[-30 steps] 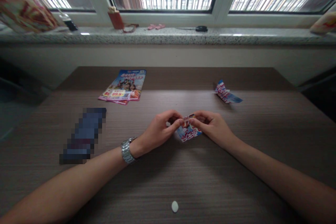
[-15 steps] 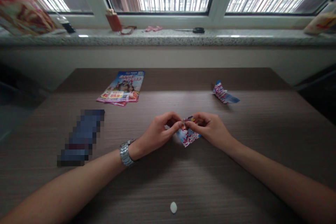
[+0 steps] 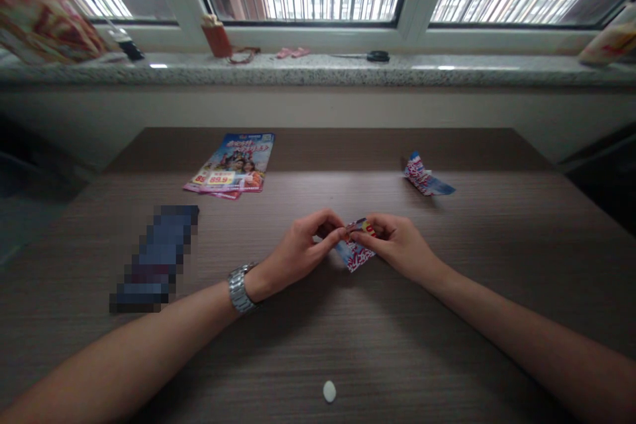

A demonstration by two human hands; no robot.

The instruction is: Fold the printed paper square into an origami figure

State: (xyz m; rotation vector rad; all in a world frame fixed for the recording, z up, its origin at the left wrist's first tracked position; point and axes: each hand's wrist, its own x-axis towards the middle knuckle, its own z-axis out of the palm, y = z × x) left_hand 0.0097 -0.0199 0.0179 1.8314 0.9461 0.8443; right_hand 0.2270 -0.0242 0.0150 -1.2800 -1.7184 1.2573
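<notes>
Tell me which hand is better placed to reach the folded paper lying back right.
Probably the right hand: it is nearer that folded paper, though, like the left hand, it pinches another printed piece.

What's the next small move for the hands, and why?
Probably squeeze the printed paper along its upper part: the left hand and right hand both pinch it there, and it looks folded over, though partly hidden.
</notes>
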